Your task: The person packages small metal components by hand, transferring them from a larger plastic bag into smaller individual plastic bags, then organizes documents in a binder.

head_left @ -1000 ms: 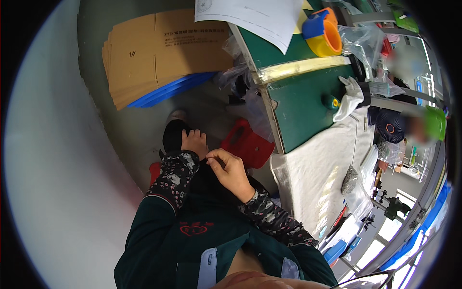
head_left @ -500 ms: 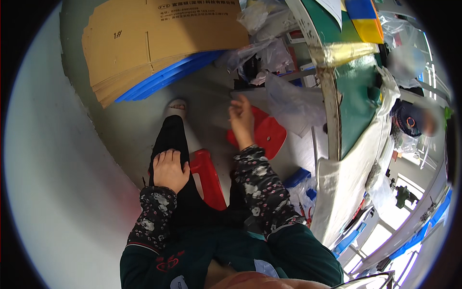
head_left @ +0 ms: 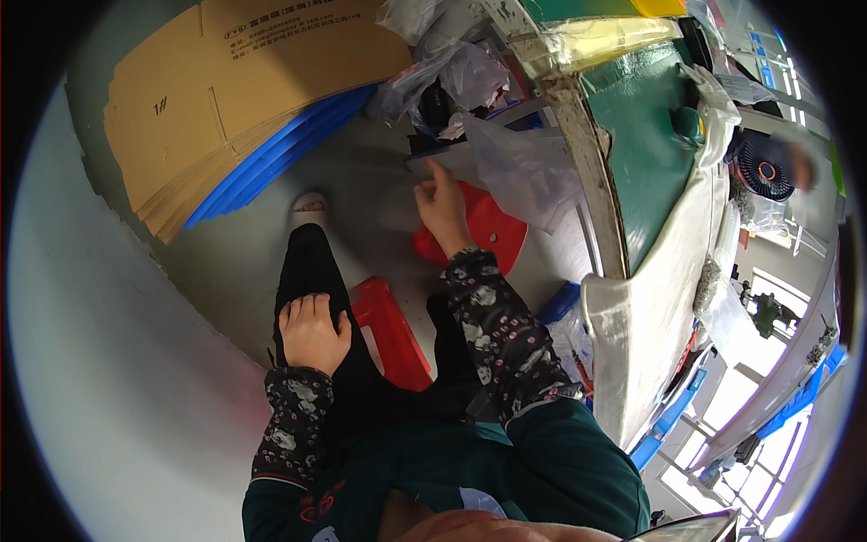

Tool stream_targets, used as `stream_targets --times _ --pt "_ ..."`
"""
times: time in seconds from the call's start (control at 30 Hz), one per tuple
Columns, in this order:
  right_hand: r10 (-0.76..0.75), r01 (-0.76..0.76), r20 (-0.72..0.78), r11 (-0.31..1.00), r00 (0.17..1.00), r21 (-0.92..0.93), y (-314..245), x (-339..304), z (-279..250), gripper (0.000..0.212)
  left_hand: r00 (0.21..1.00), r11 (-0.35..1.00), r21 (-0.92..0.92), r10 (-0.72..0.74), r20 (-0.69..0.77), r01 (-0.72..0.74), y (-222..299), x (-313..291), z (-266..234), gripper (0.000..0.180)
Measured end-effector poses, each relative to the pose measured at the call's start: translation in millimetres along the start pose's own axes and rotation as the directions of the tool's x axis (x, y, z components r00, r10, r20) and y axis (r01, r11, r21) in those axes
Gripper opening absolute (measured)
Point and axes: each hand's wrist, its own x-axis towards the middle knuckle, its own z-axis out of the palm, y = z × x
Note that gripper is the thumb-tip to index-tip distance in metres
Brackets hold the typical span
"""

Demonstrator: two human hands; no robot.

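My left hand [head_left: 314, 334] lies flat on my left thigh, palm down, holding nothing. Its fingers are stretched out over my black trousers [head_left: 316, 257]. In the air over a red plastic stool [head_left: 504, 237] is my right hand [head_left: 442, 208], also without anything in it. The index finger points forward while the other fingers are loosely bent. Whether the hand touches the stool cannot be told, but it looks raised above it. Another red plastic piece, seemingly a stool seat [head_left: 390, 334], shows between my legs. Patterned dark sleeves cover both forearms.
Flattened cardboard [head_left: 262, 90] is stacked ahead on the left, with blue sheets [head_left: 280, 155] beneath. To the right stands a green-topped table [head_left: 650, 172] with a worn edge and a white cloth [head_left: 646, 339]. Clear plastic bags [head_left: 524, 172] hang beside it. A black fan [head_left: 766, 167] is farther right.
The view has shifted, so the cardboard and table appear farther left. My right hand's index finger now stands out more from the bent fingers. My left hand stays on my thigh.
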Motion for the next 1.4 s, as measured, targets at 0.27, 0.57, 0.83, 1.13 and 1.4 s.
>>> stream_targets --times 0.27,0.57,0.83,1.13,1.4 --pt "0.111 -0.100 0.049 0.978 0.993 -0.181 55 64 63 0.051 1.000 0.999 -0.039 0.007 0.017 -0.007 9 19 -5 0.033" --pt "-0.095 0.101 -0.040 0.980 0.995 0.169 -31 61 49 0.056 0.999 0.997 -0.068 0.028 0.019 -0.026 7 20 -15 0.033" --pt "-0.105 0.123 -0.317 0.992 0.943 0.037 -43 106 34 0.063 0.999 0.991 -0.134 0.025 -0.021 -0.028 3 15 -12 0.031" --pt "0.102 -0.058 -0.284 0.985 0.953 0.160 -50 82 51 0.069 1.000 0.988 -0.155 -0.003 -0.004 0.003 -8 11 -24 0.034" --pt "0.134 -0.103 -0.110 0.962 0.985 0.252 -75 13 42 0.056 0.995 0.984 -0.156 0.075 -0.068 -0.085 7 19 -27 0.030"
